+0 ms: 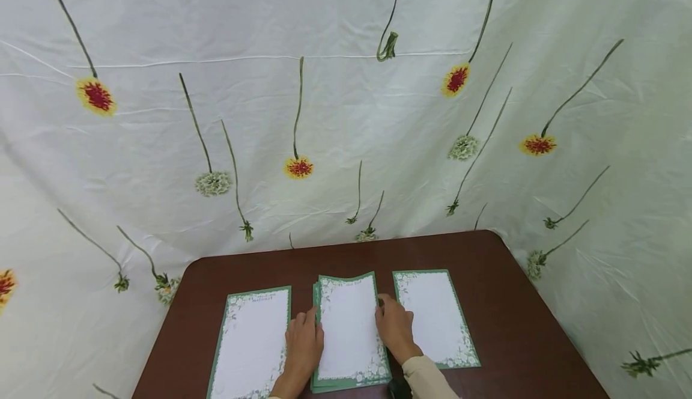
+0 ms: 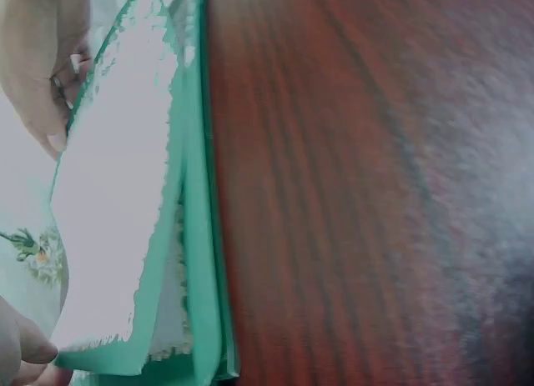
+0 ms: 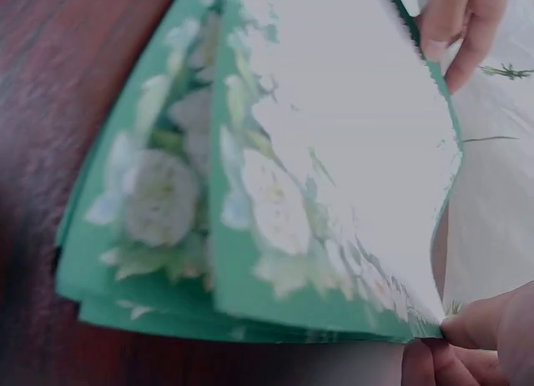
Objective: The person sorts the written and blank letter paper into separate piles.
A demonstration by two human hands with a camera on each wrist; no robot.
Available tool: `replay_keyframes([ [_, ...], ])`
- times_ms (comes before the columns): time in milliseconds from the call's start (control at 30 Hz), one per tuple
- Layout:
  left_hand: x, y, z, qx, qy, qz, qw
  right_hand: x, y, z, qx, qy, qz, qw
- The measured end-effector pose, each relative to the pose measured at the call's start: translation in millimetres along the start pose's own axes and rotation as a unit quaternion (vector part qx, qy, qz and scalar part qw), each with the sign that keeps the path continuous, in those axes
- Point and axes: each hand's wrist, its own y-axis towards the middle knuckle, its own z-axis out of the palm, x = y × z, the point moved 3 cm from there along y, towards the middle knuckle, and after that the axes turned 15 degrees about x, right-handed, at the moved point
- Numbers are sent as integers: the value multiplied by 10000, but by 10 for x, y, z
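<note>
A stationery sheet (image 1: 347, 327) with a green floral border lies over a stack of similar sheets (image 3: 158, 203) at the middle of the table. My left hand (image 1: 304, 339) is at its left edge, and thumb and fingers pinch the paper in the left wrist view. On the opposite edge, my right hand (image 1: 394, 327) pinches a corner, seen up close in the right wrist view. The top sheet bows between both hands, and its near edge is lifted off the sheets below. Part of the stack is hidden beneath it.
One bordered sheet (image 1: 251, 345) lies flat to the left, another (image 1: 435, 318) to the right, partly behind my right hand. The dark brown table (image 1: 519, 339) has rounded far corners. Behind it hangs a white cloth (image 1: 335, 116) printed with flowers.
</note>
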Motion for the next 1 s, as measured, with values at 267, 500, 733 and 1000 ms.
replay_keyframes([
  [267,66,44,-68,273,-643,-118,9975,-40,12,-69,378,726,242,9964],
  [500,165,13,-191,198,-1027,-309,9940,-29,27,-66,705,978,48,9927],
  [733,310,-31,-354,-6,-1072,-487,9930,156,77,37,940,1248,-136,9876],
  [1000,537,-124,-551,-330,-1088,-843,9899,475,165,228,886,1204,-185,9886],
])
